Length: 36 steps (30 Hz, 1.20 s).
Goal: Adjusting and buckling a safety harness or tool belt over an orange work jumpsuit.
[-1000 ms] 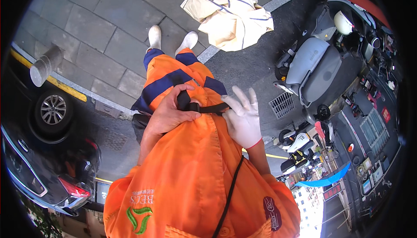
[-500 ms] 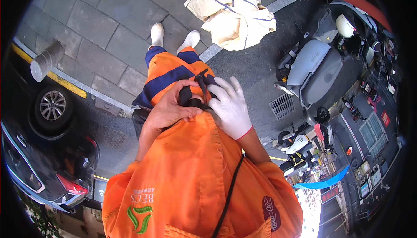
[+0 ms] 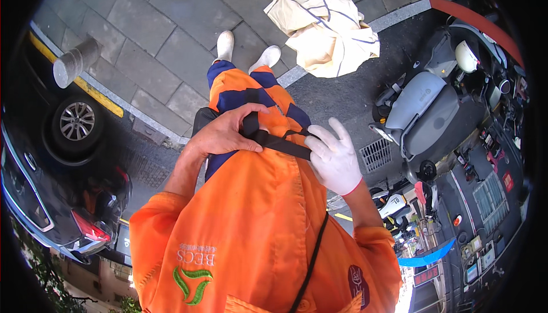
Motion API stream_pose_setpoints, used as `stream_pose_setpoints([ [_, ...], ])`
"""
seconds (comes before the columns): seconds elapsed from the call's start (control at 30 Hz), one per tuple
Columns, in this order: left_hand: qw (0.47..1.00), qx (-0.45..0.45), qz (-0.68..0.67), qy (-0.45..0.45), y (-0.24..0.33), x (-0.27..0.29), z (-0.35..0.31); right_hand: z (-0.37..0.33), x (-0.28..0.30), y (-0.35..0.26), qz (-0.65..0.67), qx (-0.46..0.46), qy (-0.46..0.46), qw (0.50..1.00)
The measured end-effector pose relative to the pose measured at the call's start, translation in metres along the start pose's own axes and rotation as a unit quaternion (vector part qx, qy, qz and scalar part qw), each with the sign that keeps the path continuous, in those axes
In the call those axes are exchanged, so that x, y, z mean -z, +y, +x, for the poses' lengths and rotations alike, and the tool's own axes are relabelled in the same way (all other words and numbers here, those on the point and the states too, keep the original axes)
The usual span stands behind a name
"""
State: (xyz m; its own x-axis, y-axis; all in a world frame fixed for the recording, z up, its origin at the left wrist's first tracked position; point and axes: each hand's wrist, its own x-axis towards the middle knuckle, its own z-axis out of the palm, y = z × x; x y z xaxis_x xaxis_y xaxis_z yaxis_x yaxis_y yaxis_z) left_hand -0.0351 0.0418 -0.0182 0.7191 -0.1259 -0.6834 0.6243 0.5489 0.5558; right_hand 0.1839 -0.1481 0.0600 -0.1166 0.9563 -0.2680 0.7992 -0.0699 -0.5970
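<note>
Outdoors, daylight: grey stone paving slabs meet dark asphalt at a pale kerb, with a dark car at far left and a grey-seated motor scooter at right. Crumpled cream cloth bundle with dark edging lies on the ground beyond the white boots. Object of interest: black flat webbing strap, located across the waist front, between the hem of the bright orange jacket and the orange trousers with navy bands. Estimated handling: light, limp in bending, firm under pull, not fragile; smooth weave may slide a little under glove fabric. Best hold, as judged: flat faces pinched between thumb and forefinger, close to each end of the span. Bare left hand: thumb and forefinger curved in a wide C, tips apart, strap held in the crook where it folds into a loop; remaining fingers hidden. White-gloved right hand: upper fingers partly extended and spread, strap's other end held at the finger side; thumb hidden, so exact pinch cannot be told. Thin black strand runs just above the strap, near the gloved fingertips; its attachment unclear
</note>
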Motion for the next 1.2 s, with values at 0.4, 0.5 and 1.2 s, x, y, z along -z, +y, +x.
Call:
stream_pose_setpoints([
  [0.4, 0.977, -0.025, -0.079, 0.197, -0.041, -0.03, 0.006, -0.014, 0.001, 0.005, 0.066, -0.046, -0.068, 0.994],
  [0.5, 0.969, 0.003, -0.045, 0.245, -0.046, -0.03, 0.007, -0.02, -0.015, 0.006, 0.333, -0.15, 0.011, 0.931],
  [1.2, 0.968, 0.021, -0.103, 0.23, -0.05, -0.03, 0.008, -0.015, -0.05, 0.029, 0.641, -0.132, -0.033, 0.755],
])
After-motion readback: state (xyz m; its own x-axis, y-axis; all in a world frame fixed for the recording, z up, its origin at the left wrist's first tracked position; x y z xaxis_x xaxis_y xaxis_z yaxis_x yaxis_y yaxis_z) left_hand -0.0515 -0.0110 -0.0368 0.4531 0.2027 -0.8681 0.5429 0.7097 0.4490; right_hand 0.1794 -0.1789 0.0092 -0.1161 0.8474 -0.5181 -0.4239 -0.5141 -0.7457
